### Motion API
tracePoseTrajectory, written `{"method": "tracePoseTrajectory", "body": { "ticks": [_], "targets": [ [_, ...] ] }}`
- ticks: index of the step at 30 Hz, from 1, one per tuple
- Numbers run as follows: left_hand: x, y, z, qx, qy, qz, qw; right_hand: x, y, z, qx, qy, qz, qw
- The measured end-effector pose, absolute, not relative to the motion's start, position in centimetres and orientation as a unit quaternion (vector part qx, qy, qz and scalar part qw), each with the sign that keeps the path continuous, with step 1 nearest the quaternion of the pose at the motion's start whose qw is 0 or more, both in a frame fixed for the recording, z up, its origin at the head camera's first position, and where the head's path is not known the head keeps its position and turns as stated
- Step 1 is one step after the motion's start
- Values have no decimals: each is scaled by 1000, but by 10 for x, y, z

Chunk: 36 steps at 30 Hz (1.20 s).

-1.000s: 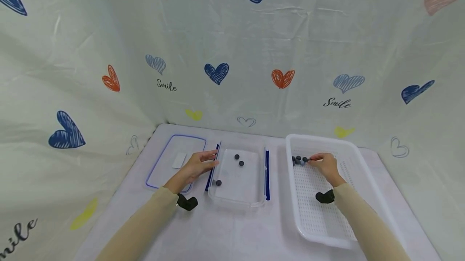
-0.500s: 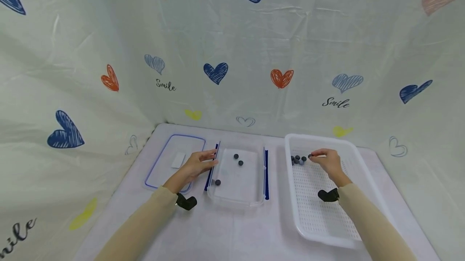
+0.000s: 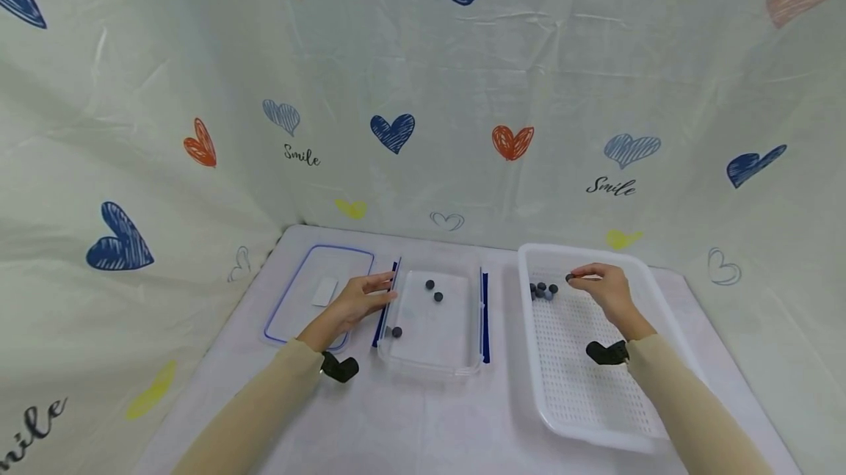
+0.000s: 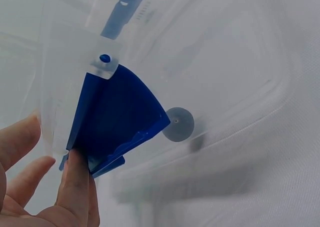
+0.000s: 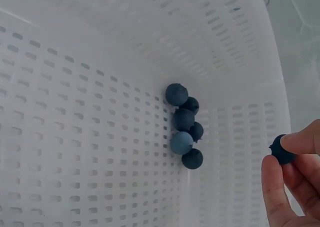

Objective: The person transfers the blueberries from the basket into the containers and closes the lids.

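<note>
My right hand point(image 3: 604, 291) pinches a blueberry point(image 5: 283, 149) between thumb and fingers, above the far part of the white perforated basket point(image 3: 548, 416). Several more blueberries point(image 5: 183, 119) lie clustered along the basket's inner side. My left hand point(image 3: 360, 302) has its fingers fairly straight against the left side of the clear plastic container point(image 3: 432, 371). In the left wrist view, fingertips touch the container's blue latch flap point(image 4: 117, 117), which hangs outward. Inside the container are three blueberries, two toward the back and one blueberry point(image 3: 396, 332) near the front left corner.
Left of the container lies its clear lid with a blue seal point(image 3: 304, 269), partly behind my left hand, with a small white rectangle point(image 3: 324, 291) on it. Another blue latch flap point(image 3: 485, 321) lines the container's right side. A heart-print curtain point(image 3: 456, 189) hangs behind the table.
My right hand has lifted a blueberry away from the cluster and shifted slightly right and up with it. The left hand stays at the container's side.
</note>
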<state>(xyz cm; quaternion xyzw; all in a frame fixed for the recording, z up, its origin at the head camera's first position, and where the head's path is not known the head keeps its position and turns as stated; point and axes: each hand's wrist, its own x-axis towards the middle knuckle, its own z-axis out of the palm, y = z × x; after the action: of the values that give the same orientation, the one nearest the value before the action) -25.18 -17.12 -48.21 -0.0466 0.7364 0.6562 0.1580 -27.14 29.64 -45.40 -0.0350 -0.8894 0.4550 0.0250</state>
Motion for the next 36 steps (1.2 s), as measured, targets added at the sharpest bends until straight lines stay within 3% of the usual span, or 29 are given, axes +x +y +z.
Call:
{"method": "tracePoseTrajectory", "body": {
  "ticks": [36],
  "targets": [
    [-252, -171, -483, -45, 735, 658, 157, -254, 247, -396, 67, -829, 554, -11]
  ]
}}
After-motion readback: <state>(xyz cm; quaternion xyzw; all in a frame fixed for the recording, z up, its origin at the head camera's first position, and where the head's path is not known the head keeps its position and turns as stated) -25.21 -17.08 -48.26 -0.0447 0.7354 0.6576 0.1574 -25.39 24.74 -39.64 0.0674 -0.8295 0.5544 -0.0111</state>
